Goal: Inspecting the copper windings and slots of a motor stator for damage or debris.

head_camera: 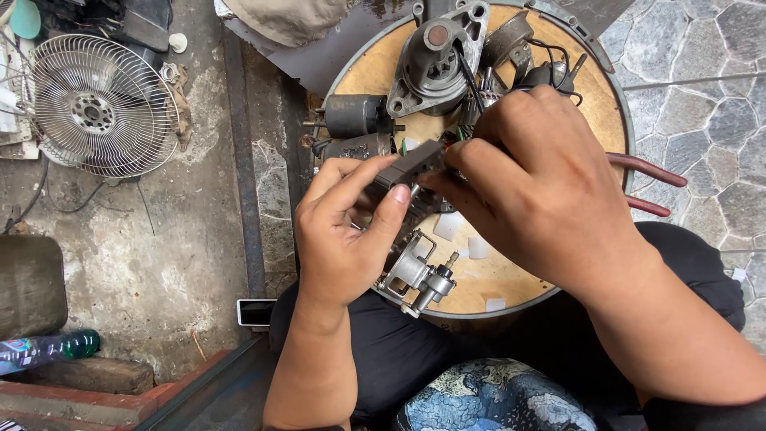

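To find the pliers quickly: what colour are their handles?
Red; the long curved plier handles show best in the head view.

Surface (375, 76) crowded far, open near-right.
Motor housing (435, 56), cylinders (355, 116) block far-left; valve part (419, 279) near edge; pliers handles (646, 183) right.

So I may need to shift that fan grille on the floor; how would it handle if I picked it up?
The fan grille is thin wire with open gaps, so probably light for its size. Its round, domed shape suggests it could rock or roll if set on edge. The thin spokes may bend under a hard grip; the rim looks the sturdier hold.
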